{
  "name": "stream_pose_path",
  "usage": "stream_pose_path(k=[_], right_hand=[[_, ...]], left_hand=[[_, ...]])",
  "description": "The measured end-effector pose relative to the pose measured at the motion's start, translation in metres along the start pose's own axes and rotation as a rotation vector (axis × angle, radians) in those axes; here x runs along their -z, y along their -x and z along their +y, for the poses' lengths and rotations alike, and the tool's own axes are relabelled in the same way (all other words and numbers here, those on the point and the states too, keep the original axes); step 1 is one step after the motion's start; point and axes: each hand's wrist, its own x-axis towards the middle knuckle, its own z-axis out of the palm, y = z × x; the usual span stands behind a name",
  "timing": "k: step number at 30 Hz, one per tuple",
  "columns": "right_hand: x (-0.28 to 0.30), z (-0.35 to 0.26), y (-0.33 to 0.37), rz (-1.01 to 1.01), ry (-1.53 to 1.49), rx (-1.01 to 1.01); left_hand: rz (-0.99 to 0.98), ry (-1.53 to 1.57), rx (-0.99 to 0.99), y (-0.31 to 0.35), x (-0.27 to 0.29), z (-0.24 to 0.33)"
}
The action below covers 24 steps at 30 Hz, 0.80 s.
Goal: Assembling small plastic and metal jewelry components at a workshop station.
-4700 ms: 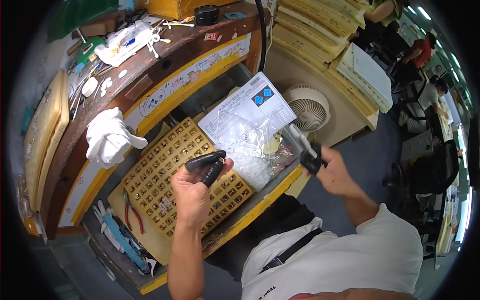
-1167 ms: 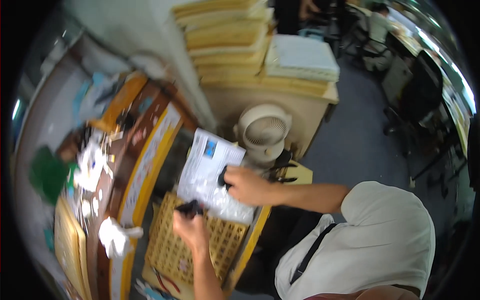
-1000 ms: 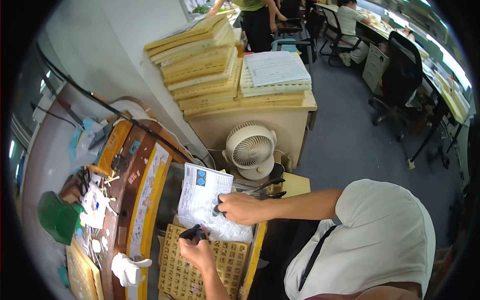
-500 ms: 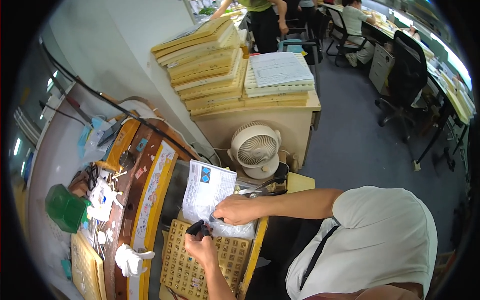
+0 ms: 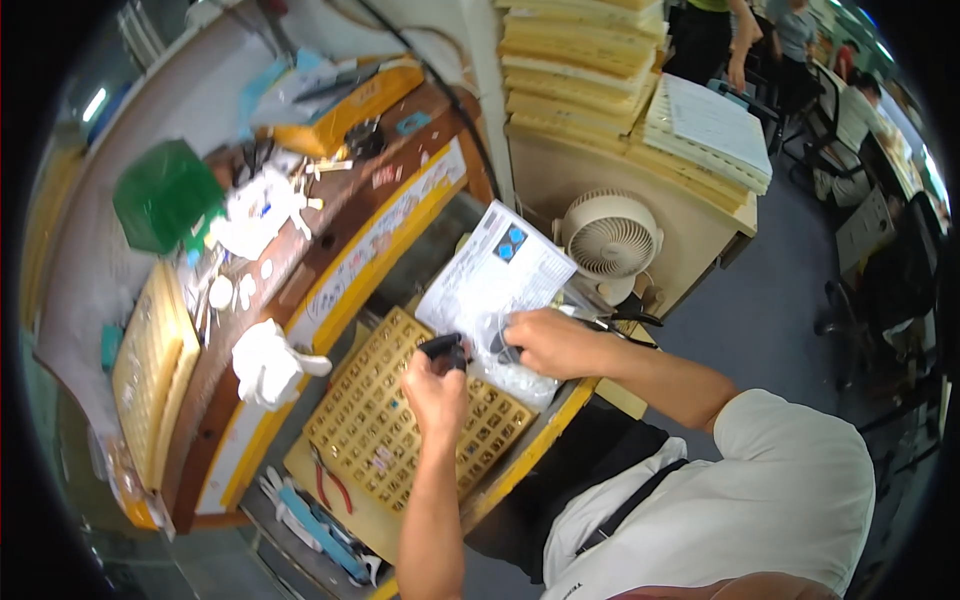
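Observation:
My left hand is closed in a pinch over the far edge of a yellow tray, whose many small cells hold tiny pieces. Something black shows at its fingertips; whether it is held or worn on the fingers I cannot tell. Just to its right, my right hand has its fingers bent together over clear plastic bags. A dark bit shows at those fingertips too, and what they pinch is hidden. Beneath the bags lies a printed paper sheet.
Red-handled pliers lie beside the tray, with blue-and-white tools nearer the front. A white bunched cloth hangs at the bench edge. Beyond stand a green container, a fan and stacked yellow trays. People are in the background.
The whole view has turned and shifted, bringing the tray, the pliers and the left bench more fully into sight. Both hands keep nearly the same place over the tray and bags.

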Motion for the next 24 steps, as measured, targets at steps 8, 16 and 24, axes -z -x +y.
stream_pose_path(k=[8, 16, 24], right_hand=[[0.006, -0.002, 0.020, 0.094, -0.111, -0.072], [0.002, -0.012, 0.029, 0.831, -0.577, -0.209], [-0.016, -0.068, -0.055, 0.367, -1.065, -0.100]], left_hand=[[-0.015, 0.151, 0.020, -0.002, -0.002, -0.002], [-0.069, 0.369, 0.077, 0.010, 0.014, 0.025], [0.031, 0.511, -0.064, 0.029, 0.042, 0.029]])
